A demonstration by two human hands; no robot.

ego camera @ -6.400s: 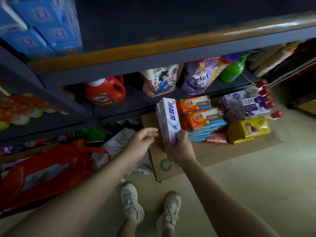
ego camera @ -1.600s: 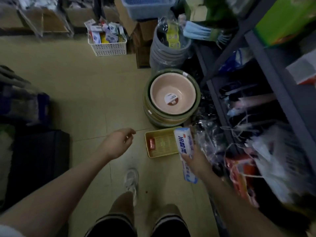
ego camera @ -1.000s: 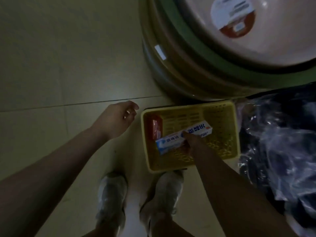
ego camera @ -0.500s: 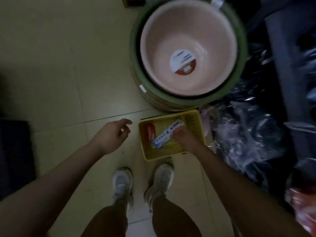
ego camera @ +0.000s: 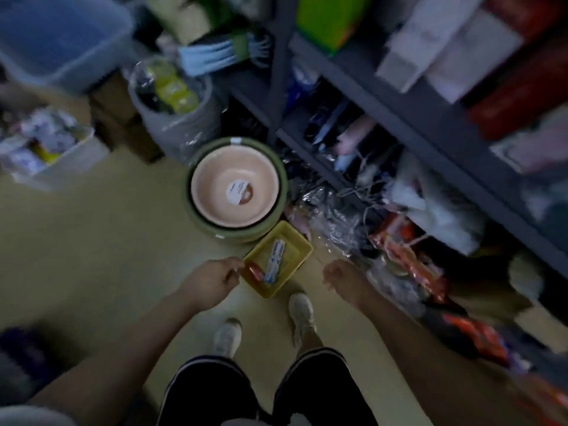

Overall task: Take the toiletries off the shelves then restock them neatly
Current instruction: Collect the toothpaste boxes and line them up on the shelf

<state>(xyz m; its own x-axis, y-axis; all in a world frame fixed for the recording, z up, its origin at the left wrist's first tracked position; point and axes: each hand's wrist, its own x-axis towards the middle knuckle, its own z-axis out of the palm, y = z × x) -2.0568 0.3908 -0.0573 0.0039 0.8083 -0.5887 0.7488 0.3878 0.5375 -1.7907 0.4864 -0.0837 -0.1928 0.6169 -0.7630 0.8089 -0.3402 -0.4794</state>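
You stood in a small general shop, or its stock aisle, not a home. Beside you ran grey metal shelving (ego camera: pixel 408 118) packed with boxed and bagged goods: a green carton (ego camera: pixel 329 20), white packets (ego camera: pixel 445 53), red packs (ego camera: pixel 522 87). Overflow sat on the tiled floor (ego camera: pixel 92 241): a stack of nested plastic basins (ego camera: pixel 236 192) with the maker's sticker (ego camera: pixel 239 193) inside the top one, a stack of grey tubs wrapped in clear film (ego camera: pixel 181 118), a white basket of small packets (ego camera: pixel 46 149), a blue crate (ego camera: pixel 61 35) and a little yellow basket (ego camera: pixel 295 244) holding a toothpaste box (ego camera: pixel 275 259). Multiples of one item, sold wrapped, marked it as retail stock. The view was blurred, so labels were unreadable.
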